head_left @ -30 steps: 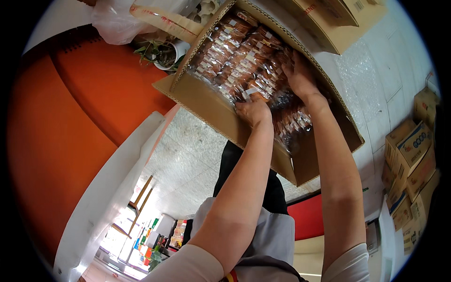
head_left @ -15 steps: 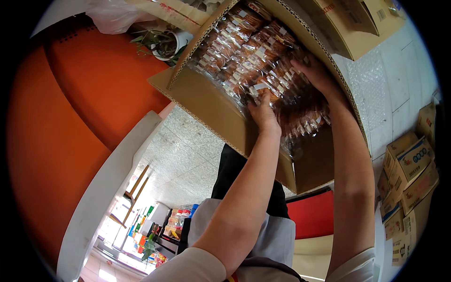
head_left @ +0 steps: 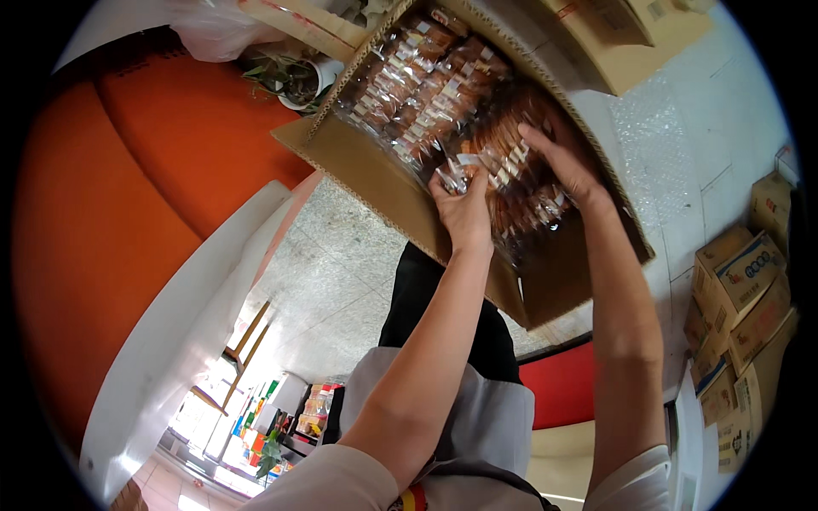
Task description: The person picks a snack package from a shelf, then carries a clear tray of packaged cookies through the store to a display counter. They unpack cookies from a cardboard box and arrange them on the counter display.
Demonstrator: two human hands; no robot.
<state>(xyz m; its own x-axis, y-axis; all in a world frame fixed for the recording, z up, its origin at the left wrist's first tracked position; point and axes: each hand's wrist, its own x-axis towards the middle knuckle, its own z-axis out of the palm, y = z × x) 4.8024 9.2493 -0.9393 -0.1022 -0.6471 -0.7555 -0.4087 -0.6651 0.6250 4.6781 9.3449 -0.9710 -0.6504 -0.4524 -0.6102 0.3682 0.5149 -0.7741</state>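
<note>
An open cardboard box point(head_left: 362, 183) stands in front of me. It is filled with rows of flat brown food packets point(head_left: 434, 98) in clear, shiny wrappers with pale strips. Both of my hands reach into its near part and grip one row of packets point(head_left: 498, 153) from its two ends. At the near left end is my left hand point(head_left: 463, 213), thumb and fingers bent round the wrappers. Across the right end lies my right hand point(head_left: 562, 166), its thumb on top and its other fingers partly hidden between the row and the box wall. More packets point(head_left: 537, 209) lie nearer to me.
A large orange surface point(head_left: 170, 162) with a pale edge board point(head_left: 204, 298) is on the left. Behind it stand a potted plant point(head_left: 298, 85) and a plastic bag point(head_left: 217, 30). Bubble wrap point(head_left: 652, 153) and stacked cartons point(head_left: 741, 289) lie on the right; another carton point(head_left: 630, 43) is behind.
My hands have come closer to each other around the row of packets. The row now stands apart from the rows behind it, drawn slightly toward me. The view has shifted a little.
</note>
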